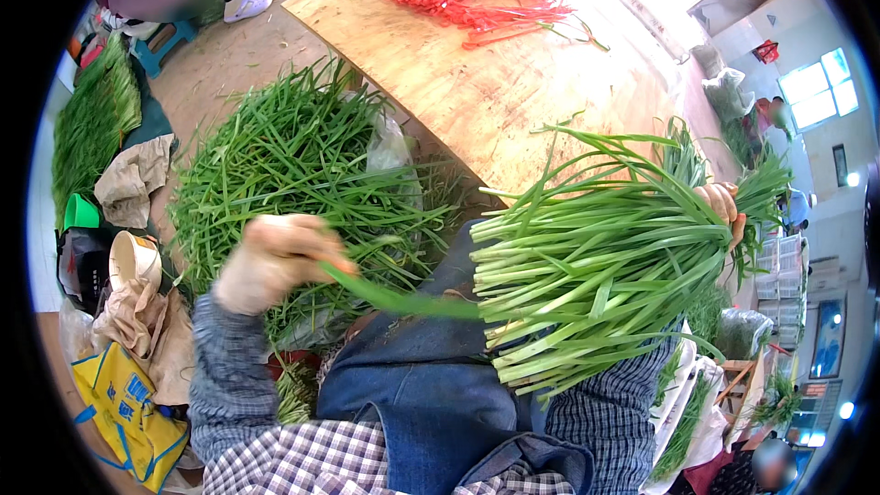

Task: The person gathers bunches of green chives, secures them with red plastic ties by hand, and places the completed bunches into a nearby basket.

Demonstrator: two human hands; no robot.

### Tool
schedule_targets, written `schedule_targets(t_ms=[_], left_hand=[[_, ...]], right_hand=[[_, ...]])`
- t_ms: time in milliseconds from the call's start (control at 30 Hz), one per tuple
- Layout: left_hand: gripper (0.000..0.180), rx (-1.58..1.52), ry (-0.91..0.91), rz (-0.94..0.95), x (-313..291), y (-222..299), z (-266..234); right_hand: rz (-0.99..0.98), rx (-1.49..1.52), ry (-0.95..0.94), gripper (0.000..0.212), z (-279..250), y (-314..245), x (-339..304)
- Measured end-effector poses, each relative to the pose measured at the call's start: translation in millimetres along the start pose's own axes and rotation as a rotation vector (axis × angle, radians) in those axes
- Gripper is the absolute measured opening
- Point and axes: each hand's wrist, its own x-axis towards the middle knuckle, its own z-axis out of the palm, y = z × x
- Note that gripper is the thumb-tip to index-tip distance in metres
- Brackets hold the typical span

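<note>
A thick bunch of garlic chives (596, 261) lies across the right side, its pale cut ends pointing left and its leafy tips right. My right hand (722, 204) is wrapped around it near the leafy end; part of that hand is hidden behind the leaves. Smeared by motion, my left hand (280, 257) is closed on a single green chive leaf (394, 301), which stretches toward the cut ends of the bunch. Behind and below that hand spreads a large loose heap of chives (275, 151).
A wooden table (458, 82) carries a pile of red plastic ties (472, 0). At left are a yellow bag (128, 412), a cream bucket (135, 259), a green cup (82, 212) and more chives (96, 119). Someone sits at upper left near a blue stool (163, 48).
</note>
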Motion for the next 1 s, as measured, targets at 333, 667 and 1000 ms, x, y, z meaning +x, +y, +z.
schedule_targets(t_ms=[333,667,1000], left_hand=[[0.014,0.129,0.165,0.255,43,36,66],[0.019,-0.512,0.079,0.005,65,39,121],[0.015,-0.701,-0.105,0.008,49,31,101]], right_hand=[[-0.018,-0.022,-0.109,0.022,28,15,11],[-0.065,-0.015,-0.195,0.025,39,15,17],[-0.076,0.006,-0.234,0.027,40,20,18]])
